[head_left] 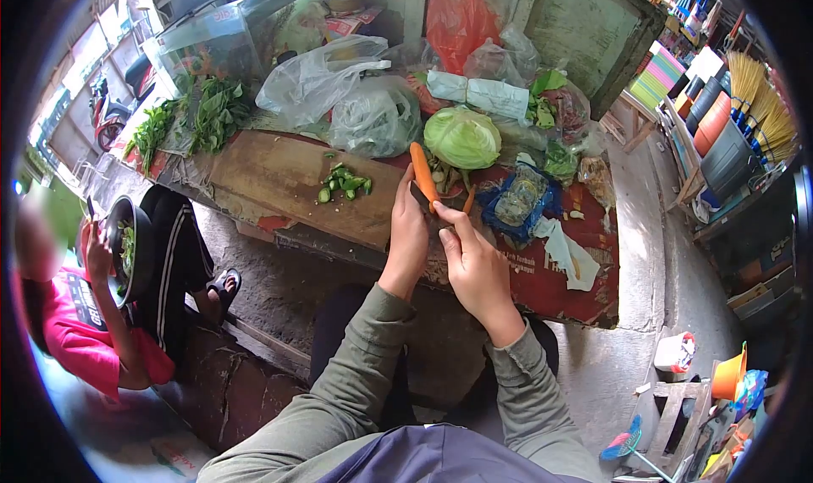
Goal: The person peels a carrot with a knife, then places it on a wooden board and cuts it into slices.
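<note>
My left hand grips the lower end of an orange carrot and holds it upright over the wooden table. My right hand is closed around a small tool set against the carrot's lower part; the tool itself is mostly hidden by the fingers. A thin orange strip hangs beside the right thumb. Just behind the carrot lies a green cabbage. A small pile of chopped green vegetable pieces sits on the board to the left.
Plastic bags of greens, leafy bunches and a red bag crowd the table's back. A blue packet and white paper lie at right. A seated person in red holds a dark bowl at left.
</note>
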`<state>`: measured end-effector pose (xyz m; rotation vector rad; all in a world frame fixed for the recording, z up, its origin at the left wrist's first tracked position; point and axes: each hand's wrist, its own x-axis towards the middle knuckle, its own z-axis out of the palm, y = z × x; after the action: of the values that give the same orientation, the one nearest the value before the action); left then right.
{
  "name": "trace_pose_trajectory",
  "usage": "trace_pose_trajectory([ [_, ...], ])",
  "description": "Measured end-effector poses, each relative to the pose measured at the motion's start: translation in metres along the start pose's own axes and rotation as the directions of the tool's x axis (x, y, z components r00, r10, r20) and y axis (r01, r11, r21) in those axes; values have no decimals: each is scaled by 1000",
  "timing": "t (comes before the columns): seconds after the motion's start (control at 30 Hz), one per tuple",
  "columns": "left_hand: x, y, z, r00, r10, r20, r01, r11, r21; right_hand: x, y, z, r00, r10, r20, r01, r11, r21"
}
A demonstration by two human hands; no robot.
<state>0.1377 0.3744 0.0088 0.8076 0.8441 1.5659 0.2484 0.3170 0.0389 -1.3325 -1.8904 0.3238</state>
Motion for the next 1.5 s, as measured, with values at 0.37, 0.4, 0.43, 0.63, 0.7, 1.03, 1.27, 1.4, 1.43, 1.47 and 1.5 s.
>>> trace_pose_trajectory([
  [0.37, 5, -7, -2, 992, 44, 117, -37, 998, -56, 9, 15, -18, 969, 212, 128, -223, 972, 79],
  [0.4, 6, -6, -2, 992, 45, 116, -38, 998, -56, 11, 11, -23, 932, 308, 189, -331, 938, 101],
  [0.43, 7, -4, -3, 992, 35, 118, -29, 998, -59, 10, 8, -26, 926, 325, 191, -351, 928, 123],
  [0.63, 7, 6, -6, 997, 1, 82, 6, 996, -92, 1, -8, -30, 963, 170, 210, -177, 984, 15],
  [0.7, 8, 5, -7, 997, 12, 73, -5, 995, -98, 0, -6, -27, 972, 138, 193, -145, 989, 23],
  [1.03, 7, 4, -9, 998, -2, 70, 5, 999, -42, 3, -3, -26, 978, 98, 182, -96, 995, -21],
  [1.27, 4, 3, -4, 994, -31, 108, 34, 999, -33, 9, -5, -29, 953, 188, 238, -197, 980, 13],
  [1.4, 0, 7, 0, 988, -8, 152, 11, 1000, -18, 10, 7, -25, 952, 197, 233, -219, 973, 73],
  [1.43, 0, 6, -1, 984, -40, 175, 44, 999, -19, 10, 12, -23, 963, 172, 207, -196, 975, 101],
  [1.47, -1, 6, -2, 977, -72, 199, 78, 997, -20, 9, 17, -22, 963, 175, 207, -199, 975, 101],
  [1.5, 0, 4, -3, 977, -74, 199, 80, 997, -20, 9, 21, -20, 977, 133, 168, -153, 982, 112],
])
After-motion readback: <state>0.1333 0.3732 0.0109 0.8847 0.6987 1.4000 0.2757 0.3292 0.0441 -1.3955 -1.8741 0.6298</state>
